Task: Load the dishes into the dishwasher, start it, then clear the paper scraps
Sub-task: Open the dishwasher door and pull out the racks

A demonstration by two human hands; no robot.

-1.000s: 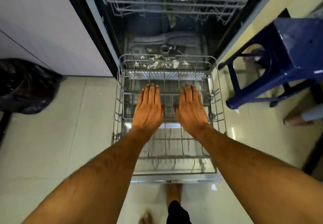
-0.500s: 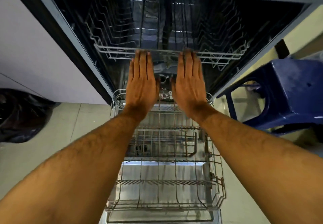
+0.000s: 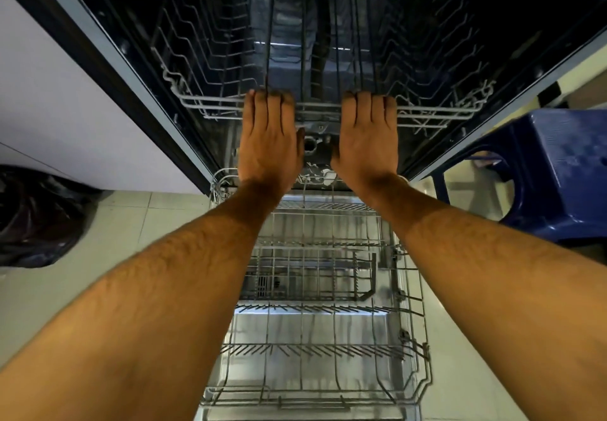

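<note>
The dishwasher stands open with its tub [image 3: 312,42] dark in front of me. Its empty wire lower rack [image 3: 423,322] is pulled out over the open door. The empty upper rack [image 3: 437,113] sits inside the tub. My left hand [image 3: 269,138] and my right hand [image 3: 368,138] lie side by side, palms down, on the upper rack's front rail, with the fingers curled over it. White paper scraps [image 3: 320,175] lie at the back of the lower rack, between my wrists. No dishes show.
A blue plastic stool [image 3: 558,171] stands close to the right of the dishwasher. A black bag [image 3: 36,220] lies on the tiled floor at the left, below a white cabinet panel [image 3: 65,108].
Both hands rose from above the lower rack to the upper rack's front rail, and the fingers bent over it. My view tilted upward into the tub.
</note>
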